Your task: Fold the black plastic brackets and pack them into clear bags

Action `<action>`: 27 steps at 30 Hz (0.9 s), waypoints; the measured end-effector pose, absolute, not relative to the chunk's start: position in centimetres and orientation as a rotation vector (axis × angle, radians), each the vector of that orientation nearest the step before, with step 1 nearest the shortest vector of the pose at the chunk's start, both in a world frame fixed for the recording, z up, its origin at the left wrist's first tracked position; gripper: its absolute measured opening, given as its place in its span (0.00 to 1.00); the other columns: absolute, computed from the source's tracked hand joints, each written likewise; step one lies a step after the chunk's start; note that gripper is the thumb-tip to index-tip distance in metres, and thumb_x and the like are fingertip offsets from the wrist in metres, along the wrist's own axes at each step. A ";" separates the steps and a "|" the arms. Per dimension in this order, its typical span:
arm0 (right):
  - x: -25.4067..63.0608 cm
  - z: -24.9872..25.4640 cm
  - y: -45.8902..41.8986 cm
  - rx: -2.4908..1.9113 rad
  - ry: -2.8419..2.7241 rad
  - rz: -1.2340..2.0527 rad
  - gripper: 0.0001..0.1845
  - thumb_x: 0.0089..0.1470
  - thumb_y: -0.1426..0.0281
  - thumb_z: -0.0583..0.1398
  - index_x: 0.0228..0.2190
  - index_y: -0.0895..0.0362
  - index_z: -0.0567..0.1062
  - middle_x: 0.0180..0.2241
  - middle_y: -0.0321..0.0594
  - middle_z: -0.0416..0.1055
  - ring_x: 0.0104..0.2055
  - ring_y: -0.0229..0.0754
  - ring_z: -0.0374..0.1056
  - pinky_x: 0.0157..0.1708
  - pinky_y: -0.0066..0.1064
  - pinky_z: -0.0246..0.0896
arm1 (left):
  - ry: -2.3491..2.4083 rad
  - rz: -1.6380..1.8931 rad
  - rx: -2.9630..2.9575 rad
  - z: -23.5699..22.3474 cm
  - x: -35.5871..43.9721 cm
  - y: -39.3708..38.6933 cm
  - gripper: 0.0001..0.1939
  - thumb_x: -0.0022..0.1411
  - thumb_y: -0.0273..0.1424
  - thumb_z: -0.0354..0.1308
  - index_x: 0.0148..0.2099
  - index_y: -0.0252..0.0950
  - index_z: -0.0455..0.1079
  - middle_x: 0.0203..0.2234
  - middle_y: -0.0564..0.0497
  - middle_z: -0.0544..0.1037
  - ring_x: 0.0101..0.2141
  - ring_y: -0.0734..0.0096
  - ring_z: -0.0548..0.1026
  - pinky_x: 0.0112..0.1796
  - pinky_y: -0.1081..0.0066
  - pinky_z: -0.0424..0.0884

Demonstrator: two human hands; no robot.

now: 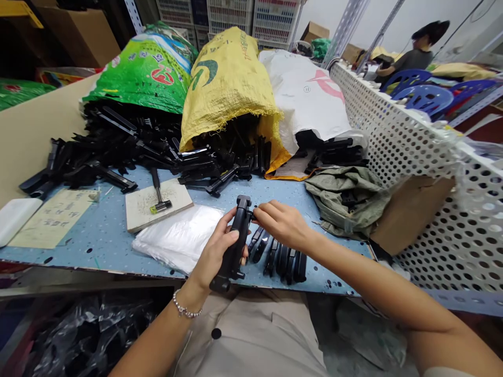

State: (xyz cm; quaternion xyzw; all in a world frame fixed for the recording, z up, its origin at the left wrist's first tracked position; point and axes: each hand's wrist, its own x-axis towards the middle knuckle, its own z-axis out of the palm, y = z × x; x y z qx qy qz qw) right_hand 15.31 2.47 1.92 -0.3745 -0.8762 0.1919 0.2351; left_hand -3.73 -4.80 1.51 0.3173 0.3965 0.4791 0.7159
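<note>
In my left hand [220, 246] is a long black plastic part [234, 243], tilted, with a wider block at its top and short pegs near its lower end. The thumb lies across its face and the fingers wrap behind. My right hand [281, 222] is closed, its fingertips pinched at the part's upper right side; whatever they hold there is too small and hidden to name. Just beneath the right hand, a row of similar black parts [283, 259] lies side by side on the blue table [330, 269]. A stack of clear plastic bags [176, 235] lies left of my left hand.
A hammer [157, 191] rests on a pale board [178, 196]. Behind, black parts spill from a green sack [145, 73], a yellow sack [231, 78] and a white sack [302, 94]. Grey-green cloth [346, 196] lies by a perforated white panel [432, 152]; a person [416, 57] is beyond it.
</note>
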 end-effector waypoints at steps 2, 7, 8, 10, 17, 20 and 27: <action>15.1 2.0 2.4 -1.044 -2.302 0.675 0.19 0.59 0.56 0.55 0.32 0.58 0.75 0.31 0.42 0.71 0.32 0.39 0.65 0.30 0.27 0.61 | 0.899 1.052 0.739 1.4 -3.7 -4.8 0.34 0.59 0.39 0.57 0.65 0.45 0.51 0.37 0.50 0.70 0.25 0.74 0.72 0.24 0.72 0.70; 14.0 1.5 2.0 -1.104 -2.048 1.195 0.28 0.63 0.53 0.44 0.31 0.60 0.73 0.20 0.31 0.66 0.18 0.32 0.59 0.17 0.24 0.56 | 0.957 1.070 0.823 1.2 -3.9 -4.8 0.34 0.59 0.39 0.57 0.65 0.46 0.51 0.36 0.51 0.70 0.27 0.73 0.73 0.25 0.72 0.71; 14.0 1.5 2.1 -1.116 -2.064 1.174 0.25 0.62 0.53 0.47 0.33 0.59 0.72 0.22 0.32 0.67 0.19 0.33 0.60 0.19 0.24 0.57 | 0.943 1.080 0.804 1.3 -3.9 -4.8 0.33 0.59 0.39 0.57 0.65 0.45 0.51 0.37 0.50 0.70 0.27 0.73 0.73 0.25 0.72 0.71; 14.0 1.6 2.3 -1.151 -2.107 0.996 0.19 0.59 0.54 0.54 0.36 0.57 0.70 0.28 0.37 0.69 0.25 0.35 0.64 0.24 0.26 0.59 | 0.912 1.094 0.760 1.6 -3.9 -4.8 0.32 0.59 0.38 0.56 0.64 0.44 0.52 0.38 0.49 0.70 0.26 0.74 0.73 0.25 0.72 0.71; 13.7 1.7 1.2 -1.113 -2.127 1.186 0.21 0.64 0.54 0.45 0.32 0.56 0.67 0.24 0.35 0.67 0.24 0.35 0.63 0.25 0.28 0.59 | 0.894 1.210 0.692 1.6 -3.8 -3.5 0.33 0.58 0.38 0.57 0.64 0.44 0.52 0.35 0.51 0.72 0.26 0.74 0.73 0.26 0.73 0.71; 13.4 1.5 -0.8 -0.960 -2.436 0.768 0.20 0.60 0.52 0.51 0.36 0.56 0.69 0.31 0.40 0.70 0.31 0.39 0.65 0.31 0.30 0.58 | 0.882 1.252 0.621 1.0 -4.3 -2.6 0.33 0.58 0.39 0.57 0.63 0.44 0.52 0.37 0.50 0.74 0.25 0.74 0.74 0.26 0.72 0.72; 11.9 -1.3 -4.1 -1.027 -2.459 0.797 0.18 0.66 0.60 0.45 0.31 0.56 0.67 0.29 0.39 0.68 0.30 0.39 0.63 0.31 0.29 0.56 | 0.927 1.269 0.701 -0.3 -3.4 -3.1 0.35 0.57 0.38 0.59 0.64 0.46 0.51 0.39 0.52 0.72 0.27 0.77 0.73 0.30 0.73 0.71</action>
